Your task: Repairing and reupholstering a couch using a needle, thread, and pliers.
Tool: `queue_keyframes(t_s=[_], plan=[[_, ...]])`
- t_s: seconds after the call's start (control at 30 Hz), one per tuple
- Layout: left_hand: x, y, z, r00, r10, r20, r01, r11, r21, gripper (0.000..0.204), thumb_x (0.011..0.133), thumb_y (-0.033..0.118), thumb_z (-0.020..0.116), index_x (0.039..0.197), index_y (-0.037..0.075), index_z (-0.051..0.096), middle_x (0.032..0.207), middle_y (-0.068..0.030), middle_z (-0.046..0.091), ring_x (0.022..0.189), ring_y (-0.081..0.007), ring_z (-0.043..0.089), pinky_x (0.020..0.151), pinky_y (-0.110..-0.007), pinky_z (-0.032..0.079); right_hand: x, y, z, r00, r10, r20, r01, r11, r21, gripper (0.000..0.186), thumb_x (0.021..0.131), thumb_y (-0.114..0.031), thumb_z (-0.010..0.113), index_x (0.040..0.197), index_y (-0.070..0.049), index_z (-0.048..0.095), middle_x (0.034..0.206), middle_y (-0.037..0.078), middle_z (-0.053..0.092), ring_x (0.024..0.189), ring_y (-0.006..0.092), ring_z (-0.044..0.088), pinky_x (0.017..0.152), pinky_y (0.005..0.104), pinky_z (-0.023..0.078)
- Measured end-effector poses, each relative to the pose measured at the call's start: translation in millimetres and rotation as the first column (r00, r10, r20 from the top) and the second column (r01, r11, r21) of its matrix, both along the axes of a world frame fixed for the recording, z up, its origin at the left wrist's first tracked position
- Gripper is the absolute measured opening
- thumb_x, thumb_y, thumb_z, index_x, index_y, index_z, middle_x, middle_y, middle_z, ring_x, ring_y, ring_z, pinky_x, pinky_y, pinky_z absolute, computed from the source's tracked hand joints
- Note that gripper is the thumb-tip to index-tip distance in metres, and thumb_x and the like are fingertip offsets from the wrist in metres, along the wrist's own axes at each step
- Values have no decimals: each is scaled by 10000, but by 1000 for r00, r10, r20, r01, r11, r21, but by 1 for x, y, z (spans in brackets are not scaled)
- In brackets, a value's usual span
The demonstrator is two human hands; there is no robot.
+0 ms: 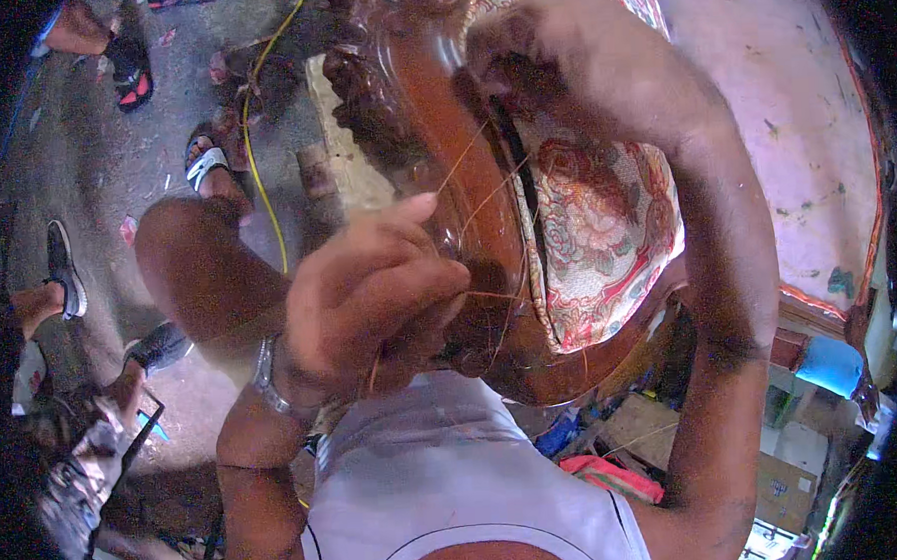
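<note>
Thin orange-brown thread [490,295] runs from the closed fingers of my left hand [374,288], which wears a silvery wristband. More loops of it cross the polished, carved brown wooden frame [414,71] of a piece of furniture. Against that frame lies a floral fabric cushion or padded panel [606,223] in cream and red, with a dark gap along its edge. Over the upper end of this gap my right hand [559,60] bends down with curled fingers. Its fingertips are in shadow, so what they grip is hidden.
A yellow cord [253,148] trails over the grey floor at left. Other people's feet in sandals and shoes [63,267] are nearby. A pale, worn tabletop [762,116] fills the right. Low at right are a red cloth [612,476] and a cardboard box [788,490].
</note>
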State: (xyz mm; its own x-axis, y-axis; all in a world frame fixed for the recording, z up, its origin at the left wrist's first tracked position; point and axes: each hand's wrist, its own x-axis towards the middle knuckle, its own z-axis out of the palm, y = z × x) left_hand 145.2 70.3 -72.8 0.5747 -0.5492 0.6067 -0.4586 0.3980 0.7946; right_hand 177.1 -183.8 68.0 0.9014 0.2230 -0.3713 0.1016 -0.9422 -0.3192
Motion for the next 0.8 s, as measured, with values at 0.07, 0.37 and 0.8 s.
queue_keyframes(t_s=[0.07,0.37,0.8], plan=[[5,5,3,996,-24,-87,26,999,24,214,830,-31,787,1023,30,718,861,-88,666,796,-281,692,994,-524,566,4,10,2,999,22,-49,-28,992,-126,150,878,-46,660,1011,13,699,830,149,667,770,288,639,729,390,536],[2,39,1,832,50,-552,-172,970,-171,199,967,187,718,1026,11,646,933,-89,656,919,-246,670,1005,-531,551,-14,4,12,939,269,217,-225,952,-206,370,688,-41,794,1044,-46,693,1044,138,673,1003,385,658,870,458,543],[35,98,5,837,24,-547,-275,883,-381,205,1030,185,542,1093,-9,566,805,-70,516,845,-215,568,968,-532,503,-16,16,-5,899,263,351,-142,932,-334,237,873,-187,721,1075,-64,715,1067,157,682,1019,404,656,863,489,540]])
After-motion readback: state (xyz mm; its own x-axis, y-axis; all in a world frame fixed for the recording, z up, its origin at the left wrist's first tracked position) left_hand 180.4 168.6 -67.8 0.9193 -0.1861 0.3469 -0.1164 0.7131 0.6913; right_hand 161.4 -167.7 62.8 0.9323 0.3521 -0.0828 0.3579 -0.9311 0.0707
